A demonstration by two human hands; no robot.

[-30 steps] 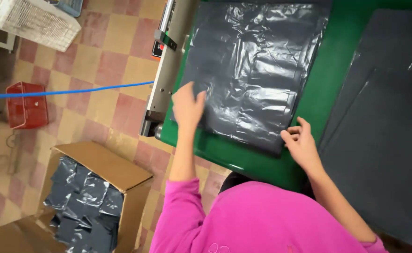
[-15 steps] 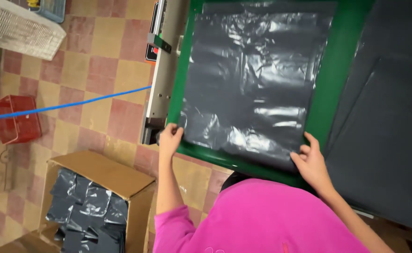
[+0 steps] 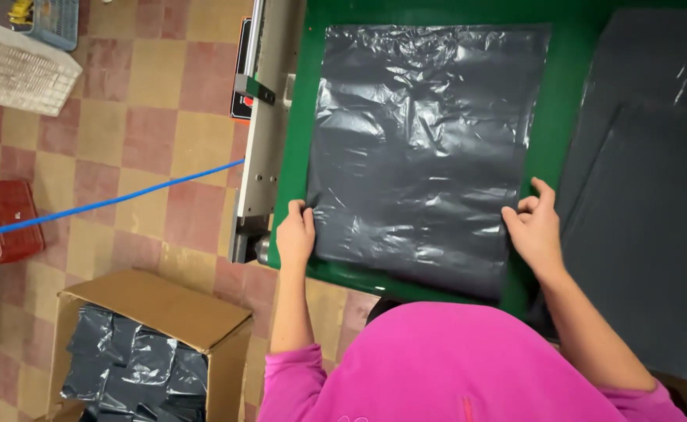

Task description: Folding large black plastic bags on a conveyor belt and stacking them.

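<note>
glossy plastic bag (image 3: 425, 148) (crinkled), cardboard box (image 3: 156, 309)

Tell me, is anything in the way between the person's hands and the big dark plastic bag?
Nothing visible is. The left hand pinches the left edge of the dark plastic bag, and the right hand pinches its right edge. The bag lies flat on the green table, with nothing lying on top of it.

The person wears a bright pink top (image 3: 468, 367) with sleeves pushed up past the wrists.
</note>
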